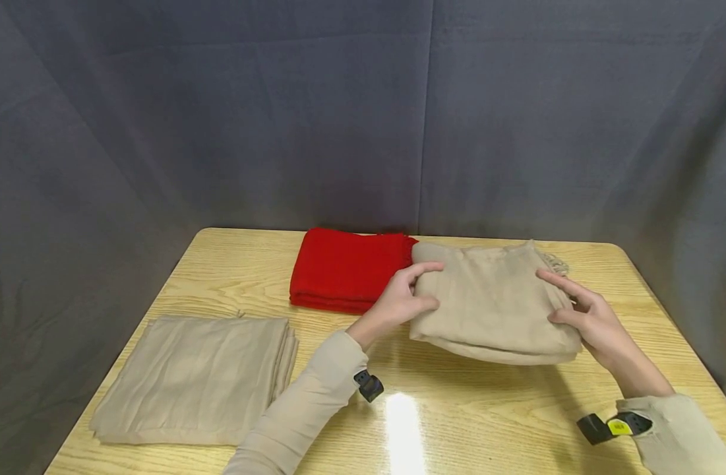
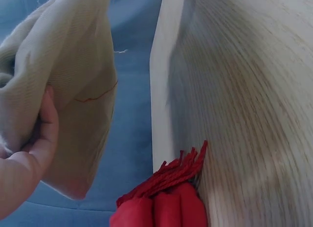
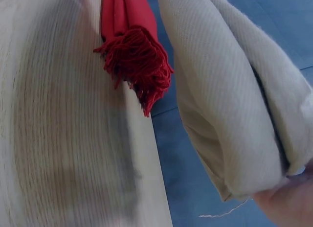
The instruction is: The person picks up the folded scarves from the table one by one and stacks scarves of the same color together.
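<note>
A folded beige scarf (image 1: 493, 297) with a fringe at its far right corner is held up over the right half of the table. My left hand (image 1: 401, 297) grips its left edge, thumb on the near side. On the opposite edge, my right hand (image 1: 600, 326) holds the cloth between thumb and fingers. In the left wrist view the left fingers (image 2: 47, 124) press into the folds, and a loose thread crosses the fabric. The right wrist view shows the scarf's thick folded layers (image 3: 230, 100) above the right hand (image 3: 288, 200), which is partly cut off.
A folded red scarf (image 1: 347, 270) with fringe lies at the back middle of the wooden table (image 1: 351, 422), just left of the held scarf. Another folded beige cloth (image 1: 190, 376) lies at the front left. Grey curtains (image 1: 315, 119) surround the table.
</note>
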`<state>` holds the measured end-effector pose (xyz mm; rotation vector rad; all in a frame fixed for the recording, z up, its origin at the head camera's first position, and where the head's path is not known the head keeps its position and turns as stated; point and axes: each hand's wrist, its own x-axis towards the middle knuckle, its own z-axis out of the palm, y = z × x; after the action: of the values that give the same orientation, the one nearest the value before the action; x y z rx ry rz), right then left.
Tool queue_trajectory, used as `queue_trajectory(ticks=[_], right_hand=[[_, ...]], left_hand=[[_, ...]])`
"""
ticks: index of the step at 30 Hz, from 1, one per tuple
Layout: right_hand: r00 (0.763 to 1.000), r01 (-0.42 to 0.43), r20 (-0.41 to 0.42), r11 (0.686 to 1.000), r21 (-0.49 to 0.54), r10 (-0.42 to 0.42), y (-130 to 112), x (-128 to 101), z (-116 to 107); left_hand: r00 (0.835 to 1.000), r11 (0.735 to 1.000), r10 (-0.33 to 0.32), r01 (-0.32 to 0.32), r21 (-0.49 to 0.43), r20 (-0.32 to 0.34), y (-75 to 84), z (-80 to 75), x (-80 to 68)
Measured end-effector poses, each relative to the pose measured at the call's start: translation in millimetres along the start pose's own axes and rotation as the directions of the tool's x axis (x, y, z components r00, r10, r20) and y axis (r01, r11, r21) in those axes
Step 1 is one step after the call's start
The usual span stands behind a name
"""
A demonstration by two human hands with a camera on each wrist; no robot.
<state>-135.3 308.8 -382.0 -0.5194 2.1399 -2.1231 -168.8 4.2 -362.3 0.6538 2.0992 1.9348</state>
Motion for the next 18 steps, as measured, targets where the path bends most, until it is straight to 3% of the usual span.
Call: queue_trajectory(ticks=[5,13,18], right_hand=[[1.000,0.025,0.011,1.000,-0.015,-0.025,-3.0,-1.2,3.6],[0.999,0.030,0.041,1.000,-0.007,-0.029,-8.3,-3.9,8.9],[0.999,0.033,0.044,0.997,-0.065,-0.030,-11.4,-5.2,12.5]], left_hand=[[1.000,1.000,0.012,-0.012,-0.004,0.014,-19.6,-5.6,5.9],[0.998,0.998,0.056,-0.057,0.041,0.034,-17.5,-13.2,-1.7],[0.997,0.998,0.047,-0.049,0.037,0.059,-15.3,-16.9,-6.5]])
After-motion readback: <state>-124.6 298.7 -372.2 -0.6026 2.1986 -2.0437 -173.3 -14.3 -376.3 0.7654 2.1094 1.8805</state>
